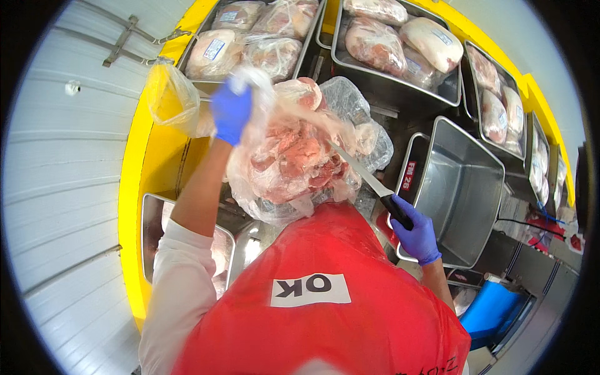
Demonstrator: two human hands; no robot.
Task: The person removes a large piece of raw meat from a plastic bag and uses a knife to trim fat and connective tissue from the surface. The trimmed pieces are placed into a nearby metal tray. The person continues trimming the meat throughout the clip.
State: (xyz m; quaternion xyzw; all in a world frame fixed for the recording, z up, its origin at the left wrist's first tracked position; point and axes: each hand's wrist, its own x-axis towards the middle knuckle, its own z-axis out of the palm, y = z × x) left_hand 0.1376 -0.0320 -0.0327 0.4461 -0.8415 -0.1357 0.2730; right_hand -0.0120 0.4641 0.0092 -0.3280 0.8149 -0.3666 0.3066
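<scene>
One blue-gloved left hand [230,114], at the upper left of the raw meat heap [300,156], has its fingers closed on crumpled, translucent plastic film [259,94], blurred. At the heap's lower right, the gloved right hand [417,237] wraps its fingers round the black handle of a long, narrow-bladed knife [362,169]; its steel tip overlaps the heap's right side, whether touching I cannot tell. The heap is lumpy, pink and pale, with glossy, wrinkled clear wrap [375,140] spreading from its right edge.

Just below the heap bulges a smooth red apron [312,262], limiting room on that side. Right of the heap, past a narrow gap, stands a round-cornered steel tub [459,187]; above it, a rimmed metal tub [453,97] holds bagged meat [375,47]. Left of it runs a yellow frame [140,181].
</scene>
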